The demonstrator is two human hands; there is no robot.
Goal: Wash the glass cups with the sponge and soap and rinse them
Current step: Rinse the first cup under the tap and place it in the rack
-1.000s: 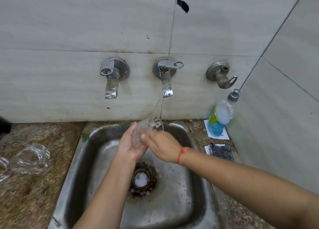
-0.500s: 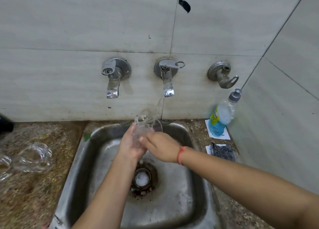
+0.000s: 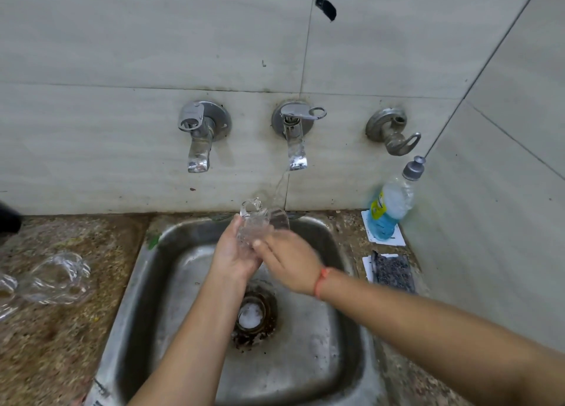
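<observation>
A clear glass cup with a handle is held over the steel sink, lying on its side under a thin stream of water from the middle tap. My left hand cups its base from below. My right hand rests against the cup's near side, fingers on the glass. Other glass cups lie on the stone counter at the left. A soap bottle with blue liquid leans against the right wall. A dark scrub sponge lies on the counter right of the sink.
A left tap and a right valve stick out from the tiled wall. The sink drain holds white foam. A dark object shows at the left edge. The right wall stands close to the sink.
The cup has turned in my hands, so its handle now points up and left. Both hands stay in the same spot under the running water.
</observation>
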